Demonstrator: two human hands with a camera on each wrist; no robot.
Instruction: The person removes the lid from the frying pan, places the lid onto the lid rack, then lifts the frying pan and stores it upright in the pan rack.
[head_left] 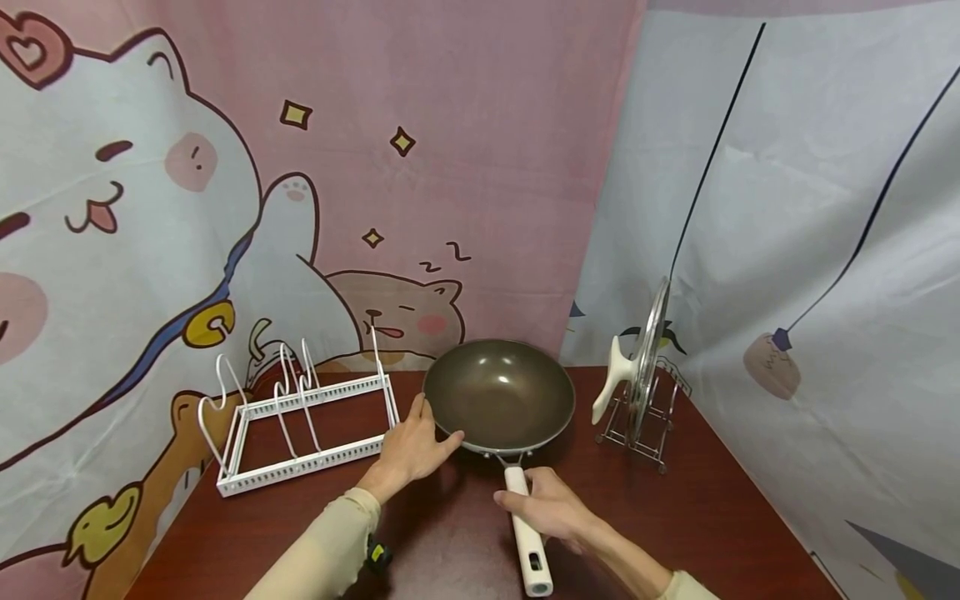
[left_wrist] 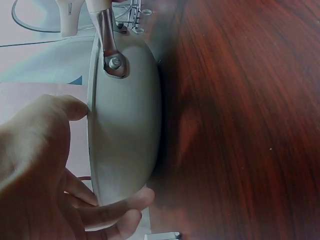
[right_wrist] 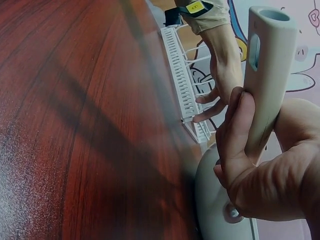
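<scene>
A frying pan (head_left: 498, 396) with a dark inside and a pale outer wall (left_wrist: 127, 120) sits on the table in front of me. Its cream handle (head_left: 530, 542) points toward me. My right hand (head_left: 551, 506) grips this handle near the pan end; in the right wrist view the fingers (right_wrist: 237, 125) curl round it. At the pan's left edge is my left hand (head_left: 414, 446), its thumb touching the rim and its other fingers (left_wrist: 117, 212) reaching along the outer side. The left fingers look loosely spread rather than closed on the wall.
A white adjustable rack (head_left: 300, 462) with upright wire dividers stands left of the pan. On the right, a glass lid (head_left: 648, 358) with a cream handle (head_left: 617, 375) leans upright in a wire stand (head_left: 645, 442). Printed cloth (head_left: 510, 167) hangs behind the dark red table (head_left: 675, 533).
</scene>
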